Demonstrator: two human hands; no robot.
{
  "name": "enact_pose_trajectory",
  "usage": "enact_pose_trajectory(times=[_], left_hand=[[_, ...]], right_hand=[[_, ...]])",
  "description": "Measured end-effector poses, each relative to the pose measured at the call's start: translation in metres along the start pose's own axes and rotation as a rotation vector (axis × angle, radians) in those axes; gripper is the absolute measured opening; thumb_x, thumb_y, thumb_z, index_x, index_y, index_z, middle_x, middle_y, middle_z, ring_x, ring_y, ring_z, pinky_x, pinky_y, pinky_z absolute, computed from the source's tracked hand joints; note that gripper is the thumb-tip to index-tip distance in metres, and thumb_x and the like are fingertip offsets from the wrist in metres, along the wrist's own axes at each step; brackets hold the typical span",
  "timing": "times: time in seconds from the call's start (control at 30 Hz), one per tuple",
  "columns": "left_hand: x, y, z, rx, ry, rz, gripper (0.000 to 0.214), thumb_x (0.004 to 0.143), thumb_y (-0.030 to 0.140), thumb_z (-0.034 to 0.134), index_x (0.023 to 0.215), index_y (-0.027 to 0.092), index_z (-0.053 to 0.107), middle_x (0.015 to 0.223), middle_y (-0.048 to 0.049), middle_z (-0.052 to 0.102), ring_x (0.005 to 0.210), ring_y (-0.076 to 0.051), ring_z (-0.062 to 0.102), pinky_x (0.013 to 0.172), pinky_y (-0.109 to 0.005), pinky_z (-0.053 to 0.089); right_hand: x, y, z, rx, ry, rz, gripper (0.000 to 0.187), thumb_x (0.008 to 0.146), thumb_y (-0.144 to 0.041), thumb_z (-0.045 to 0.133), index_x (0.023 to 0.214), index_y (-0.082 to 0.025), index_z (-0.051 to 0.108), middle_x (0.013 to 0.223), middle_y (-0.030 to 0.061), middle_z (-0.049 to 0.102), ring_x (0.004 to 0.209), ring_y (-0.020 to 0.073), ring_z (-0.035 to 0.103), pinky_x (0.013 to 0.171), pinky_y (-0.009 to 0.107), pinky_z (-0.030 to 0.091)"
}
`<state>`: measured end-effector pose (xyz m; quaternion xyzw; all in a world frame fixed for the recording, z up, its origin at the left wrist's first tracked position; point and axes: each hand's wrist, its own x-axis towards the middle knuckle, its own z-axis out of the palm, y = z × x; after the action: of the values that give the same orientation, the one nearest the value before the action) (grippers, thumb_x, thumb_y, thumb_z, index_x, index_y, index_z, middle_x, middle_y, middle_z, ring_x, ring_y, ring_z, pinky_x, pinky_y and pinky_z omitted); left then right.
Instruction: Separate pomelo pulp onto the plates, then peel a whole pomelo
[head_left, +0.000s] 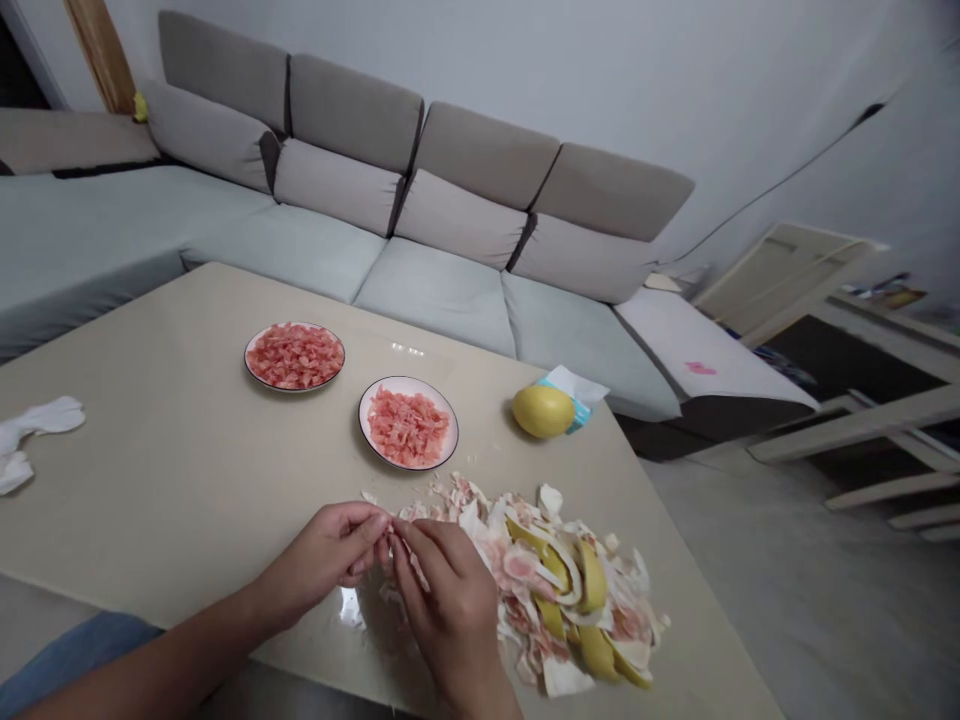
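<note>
My left hand (350, 547) and right hand (452, 583) pinch a tiny, mostly hidden pale-pink fruit piece (390, 529) between their fingers; I'd press lightly, avoiding crushing.

Rather dim, cool, soft indoor light spreads fairly evenly, its source out of view. White glare shines on the glossy bench (187, 470) just below the fingers (431, 550), and a short row of small reflections gleams beyond the nearer plate (442, 398). Soft shadow darkens the bench under the fingers; a fainter one lies left of the yellow pomelo (541, 411). The pale wall (600, 70) dims and smears toward the upper right corner. Wide-angle distortion slants the sofa (442, 280) and stretches the pale-framed furniture (892, 486) at right, where detail blurs.
</note>
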<state>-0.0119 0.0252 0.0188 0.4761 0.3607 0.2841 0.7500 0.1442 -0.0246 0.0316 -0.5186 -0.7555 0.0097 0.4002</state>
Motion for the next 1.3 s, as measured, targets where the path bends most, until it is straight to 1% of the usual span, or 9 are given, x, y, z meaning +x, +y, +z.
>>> enact_pose_trajectory(times=[0.2, 0.27, 0.5, 0.63, 0.83, 0.93, 1.0, 1.13, 1.3], left_hand=[[-0.001, 0.003, 0.001, 0.148, 0.060, -0.006, 0.046, 0.082, 0.060, 0.054, 0.074, 0.015, 0.059, 0.051, 0.0075, 0.036, 0.047, -0.008, 0.031, 0.045, -0.021, 0.025], [-0.001, 0.003, 0.001, 0.156, 0.075, -0.016, 0.044, 0.080, 0.058, 0.057, 0.077, 0.015, 0.061, 0.052, 0.0070, 0.038, 0.049, -0.008, 0.033, 0.046, -0.020, 0.025], [-0.003, 0.002, 0.003, -0.024, 0.016, -0.051, 0.038, 0.077, 0.051, 0.066, 0.083, 0.013, 0.065, 0.059, 0.0053, 0.045, 0.050, -0.006, 0.029, 0.045, -0.019, 0.022], [-0.004, 0.002, 0.003, -0.093, -0.043, -0.066, 0.038, 0.077, 0.050, 0.068, 0.084, 0.013, 0.064, 0.066, 0.0023, 0.053, 0.051, -0.005, 0.031, 0.045, -0.018, 0.021], [-0.003, 0.000, 0.002, 0.097, 0.039, -0.003, 0.034, 0.081, 0.048, 0.063, 0.086, 0.014, 0.067, 0.059, 0.0042, 0.051, 0.051, -0.008, 0.037, 0.046, -0.019, 0.028], [-0.004, 0.001, 0.004, 0.157, 0.042, 0.052, 0.027, 0.082, 0.041, 0.063, 0.083, 0.014, 0.069, 0.070, 0.0001, 0.062, 0.063, -0.010, 0.049, 0.056, -0.020, 0.037], [-0.004, 0.001, 0.004, 0.161, 0.023, 0.066, 0.025, 0.082, 0.038, 0.063, 0.081, 0.014, 0.068, 0.074, -0.0011, 0.064, 0.067, -0.011, 0.051, 0.060, -0.020, 0.038], [-0.004, -0.002, 0.001, 0.024, -0.071, -0.047, 0.030, 0.081, 0.044, 0.064, 0.079, 0.013, 0.065, 0.064, 0.0023, 0.057, 0.050, -0.006, 0.037, 0.045, -0.018, 0.025], [-0.005, 0.002, -0.003, -0.141, -0.170, -0.176, 0.034, 0.075, 0.045, 0.071, 0.077, 0.013, 0.062, 0.063, 0.0029, 0.054, 0.046, -0.003, 0.027, 0.044, -0.019, 0.015]], right_hand=[[-0.002, 0.003, 0.002, -0.125, 0.002, -0.093, 0.026, 0.087, -0.013, 0.058, 0.110, -0.020, 0.066, 0.083, 0.0083, 0.070, 0.072, 0.0203, 0.062, 0.062, 0.031, 0.049], [-0.005, 0.002, 0.003, -0.112, 0.002, -0.075, 0.022, 0.088, -0.013, 0.057, 0.106, -0.019, 0.067, 0.081, 0.0083, 0.069, 0.071, 0.0202, 0.062, 0.061, 0.031, 0.048], [-0.003, -0.006, 0.001, 0.278, 0.001, 0.258, 0.013, 0.085, -0.014, 0.057, 0.085, -0.020, 0.068, 0.069, 0.0025, 0.061, 0.060, 0.0138, 0.056, 0.053, 0.025, 0.043], [0.001, -0.005, -0.004, 0.401, -0.005, 0.361, 0.013, 0.083, -0.015, 0.060, 0.075, -0.019, 0.069, 0.065, 0.0007, 0.060, 0.057, 0.0130, 0.056, 0.052, 0.024, 0.043], [0.000, -0.001, -0.008, 0.395, -0.049, 0.299, 0.020, 0.083, -0.012, 0.061, 0.098, -0.021, 0.071, 0.080, 0.0039, 0.067, 0.066, 0.0136, 0.061, 0.056, 0.023, 0.049], [-0.002, -0.003, -0.008, 0.373, -0.045, 0.278, 0.017, 0.084, -0.011, 0.058, 0.092, -0.019, 0.071, 0.077, 0.0039, 0.067, 0.066, 0.0136, 0.061, 0.058, 0.023, 0.048], [-0.002, -0.004, -0.009, 0.366, -0.057, 0.301, 0.015, 0.083, -0.011, 0.058, 0.086, -0.018, 0.070, 0.073, 0.0031, 0.065, 0.062, 0.0130, 0.059, 0.055, 0.023, 0.046], [0.001, -0.003, -0.011, 0.401, -0.101, 0.421, 0.013, 0.079, -0.013, 0.059, 0.074, -0.017, 0.070, 0.065, 0.0019, 0.062, 0.059, 0.0126, 0.055, 0.053, 0.022, 0.042], [0.003, 0.006, -0.008, 0.638, -0.214, 0.693, 0.012, 0.074, -0.023, 0.064, 0.065, -0.016, 0.068, 0.056, -0.0010, 0.056, 0.047, 0.0087, 0.044, 0.044, 0.019, 0.033]])
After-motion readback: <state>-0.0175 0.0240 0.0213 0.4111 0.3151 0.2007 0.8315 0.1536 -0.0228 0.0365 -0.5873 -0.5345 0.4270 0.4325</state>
